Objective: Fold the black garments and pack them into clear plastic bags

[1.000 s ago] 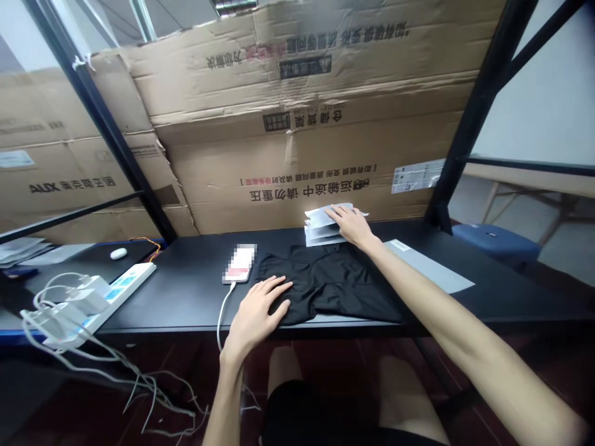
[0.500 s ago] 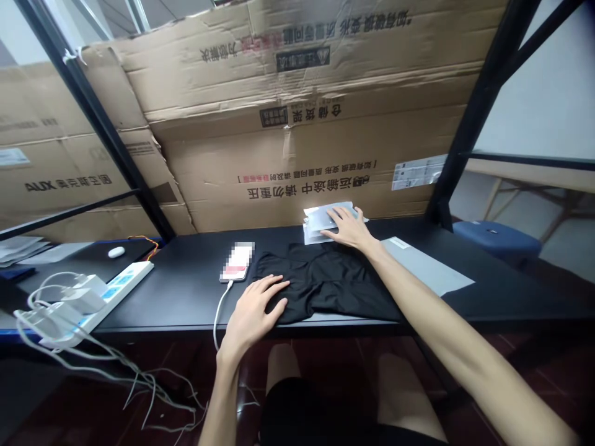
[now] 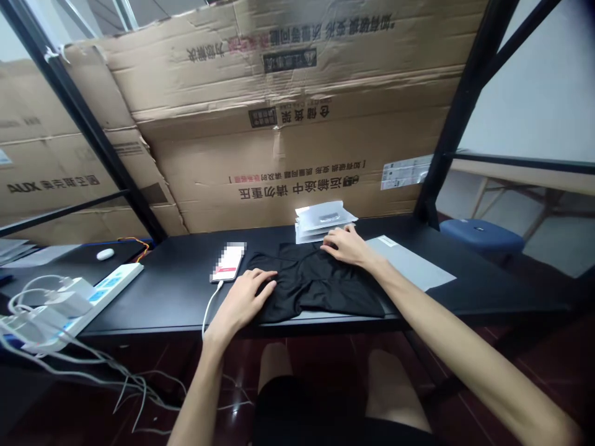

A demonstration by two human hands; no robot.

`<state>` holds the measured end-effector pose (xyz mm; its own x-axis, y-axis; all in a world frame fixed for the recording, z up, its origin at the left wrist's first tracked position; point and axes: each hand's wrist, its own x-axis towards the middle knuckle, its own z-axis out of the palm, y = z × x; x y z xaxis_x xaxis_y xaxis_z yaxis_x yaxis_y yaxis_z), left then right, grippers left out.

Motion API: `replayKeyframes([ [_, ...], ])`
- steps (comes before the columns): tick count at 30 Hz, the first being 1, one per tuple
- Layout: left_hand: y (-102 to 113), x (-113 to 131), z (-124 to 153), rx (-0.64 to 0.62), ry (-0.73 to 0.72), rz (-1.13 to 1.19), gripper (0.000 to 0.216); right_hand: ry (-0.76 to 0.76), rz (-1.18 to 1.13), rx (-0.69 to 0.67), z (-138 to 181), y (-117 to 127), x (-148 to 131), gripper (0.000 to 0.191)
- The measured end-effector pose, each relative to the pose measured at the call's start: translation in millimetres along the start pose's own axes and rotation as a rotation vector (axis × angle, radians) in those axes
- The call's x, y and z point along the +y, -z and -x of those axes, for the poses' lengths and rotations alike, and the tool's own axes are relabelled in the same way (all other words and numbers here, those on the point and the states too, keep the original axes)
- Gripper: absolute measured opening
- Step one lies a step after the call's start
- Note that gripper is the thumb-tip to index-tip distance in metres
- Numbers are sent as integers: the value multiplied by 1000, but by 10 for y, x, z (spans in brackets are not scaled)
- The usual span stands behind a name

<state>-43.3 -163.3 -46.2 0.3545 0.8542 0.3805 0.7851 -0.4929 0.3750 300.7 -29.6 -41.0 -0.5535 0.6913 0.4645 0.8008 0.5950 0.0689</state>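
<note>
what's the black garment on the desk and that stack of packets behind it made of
The black garment looks like a thin, soft fabric, probably a synthetic knit: matte with a faint sheen, lying in loose folds. The stack of packets looks like glossy translucent plastic film, given its bright highlights, though the exact plastic can't be told.

Left hand (image 3: 244,301): resting palm-down, fingers spreading. Right hand (image 3: 344,245): resting palm-down, fingers curling slightly. Right arm (image 3: 446,322): stretching forward, wrist bending gently.

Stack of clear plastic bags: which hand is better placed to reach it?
Right, probably: the right hand rests on the black garment's far edge, close to the bags; the left hand sits farther off.
</note>
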Motion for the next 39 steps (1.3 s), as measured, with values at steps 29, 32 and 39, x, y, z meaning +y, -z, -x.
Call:
replayKeyframes([
  [29, -436, -568, -1396, -241, -51, 186, 80, -207, -211, -130, 171, -76, 134, 32],
  [32, -414, -536, -1382, -203, -48, 172, 84, -223, -128, -125, 175, -90, 136, 38],
  [39, -376, -470, -1372, -148, -96, 133, 83, -275, -99, -161, 184, -63, 166, 56],
])
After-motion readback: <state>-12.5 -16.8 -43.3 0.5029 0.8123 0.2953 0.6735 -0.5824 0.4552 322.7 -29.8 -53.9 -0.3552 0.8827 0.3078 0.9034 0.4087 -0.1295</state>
